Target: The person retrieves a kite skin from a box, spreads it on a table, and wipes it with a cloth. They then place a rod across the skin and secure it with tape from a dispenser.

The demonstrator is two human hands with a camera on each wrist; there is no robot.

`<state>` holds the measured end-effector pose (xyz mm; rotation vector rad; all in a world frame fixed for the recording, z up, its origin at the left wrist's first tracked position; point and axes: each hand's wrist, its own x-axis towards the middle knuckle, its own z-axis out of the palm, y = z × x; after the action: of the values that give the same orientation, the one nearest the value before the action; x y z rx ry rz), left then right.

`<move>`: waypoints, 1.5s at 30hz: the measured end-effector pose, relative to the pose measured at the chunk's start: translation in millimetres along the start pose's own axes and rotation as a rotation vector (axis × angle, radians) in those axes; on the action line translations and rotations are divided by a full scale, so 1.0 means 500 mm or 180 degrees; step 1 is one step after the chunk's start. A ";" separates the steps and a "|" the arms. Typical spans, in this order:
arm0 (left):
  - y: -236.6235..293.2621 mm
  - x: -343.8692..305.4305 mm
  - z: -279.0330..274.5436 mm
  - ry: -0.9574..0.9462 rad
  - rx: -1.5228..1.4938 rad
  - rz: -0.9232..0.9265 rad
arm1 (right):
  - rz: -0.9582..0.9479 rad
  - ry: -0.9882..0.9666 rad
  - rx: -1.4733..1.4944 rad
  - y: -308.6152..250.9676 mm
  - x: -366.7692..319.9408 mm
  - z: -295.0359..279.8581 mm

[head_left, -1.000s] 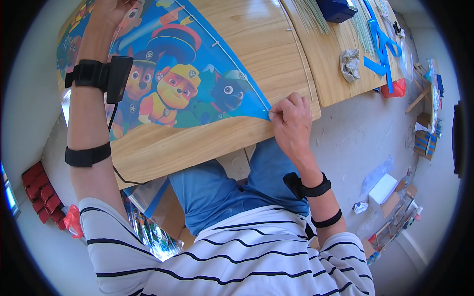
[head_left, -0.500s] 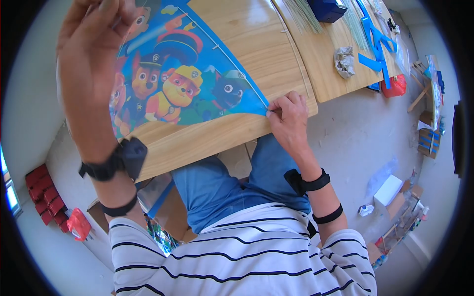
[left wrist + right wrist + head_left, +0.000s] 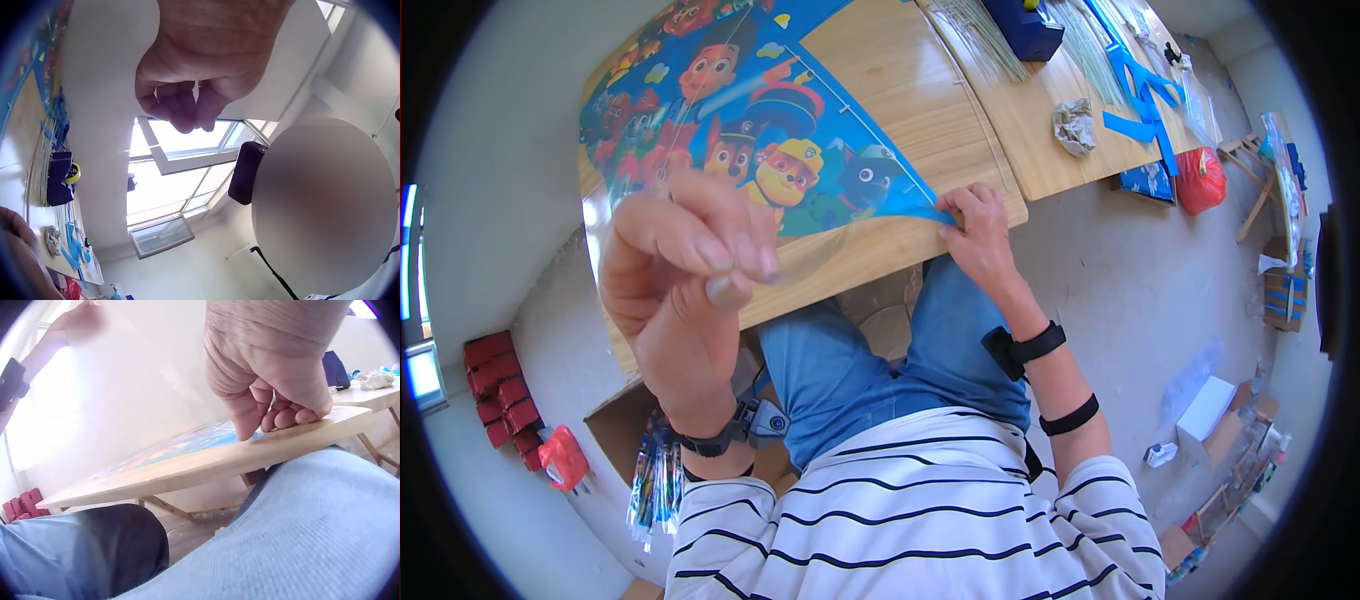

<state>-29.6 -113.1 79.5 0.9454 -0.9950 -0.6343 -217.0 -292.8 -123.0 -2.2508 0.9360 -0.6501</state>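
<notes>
A blue printed sheet with cartoon dogs lies on the wooden table, a thin white rod along its right edge. At its near right corner my right hand pinches the sheet between thumb and fingers. The right wrist view shows that hand low over the table edge, fingers curled beside the sheet. My left hand is raised above the sheet's near side, slightly blurred. In the left wrist view its thumb and fingertips come together; whether something thin is between them, I cannot tell.
A second table adjoins on the right, with a dark blue box, pale sticks, crumpled paper and blue strips. A red bag is beyond its edge. An open carton stands below the near left side.
My left hand has come from the sheet's far left part, back toward the body and to the right, raised close to the head camera. My right hand stays at the corner.
</notes>
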 end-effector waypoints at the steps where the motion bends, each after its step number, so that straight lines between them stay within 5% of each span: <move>1: 0.007 -0.012 0.008 0.0001 -0.0029 -0.0020 | 0.0008 -0.0015 0.0023 0.004 0.000 0.000; 15: 0.060 -0.122 0.060 -0.0226 -0.0892 0.0030 | 0.0084 -0.0131 0.0164 0.031 0.011 0.011; 24: 0.063 -0.151 0.049 -0.1018 -0.1304 0.0003 | 0.0264 -0.0297 0.0036 0.043 0.032 0.018; 33: 0.063 -0.170 0.051 -0.0533 -0.1275 -0.0073 | 0.0810 -0.0356 0.0526 0.053 0.047 0.015; 45: 0.054 -0.166 0.039 -0.0555 -0.1186 -0.0012 | 0.0904 -0.0408 -0.0089 0.026 0.054 -0.003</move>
<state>-81.5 -40.7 73.7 0.5705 -0.9845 -0.8818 -207.0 -321.2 -125.4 -2.1002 1.1762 -0.3638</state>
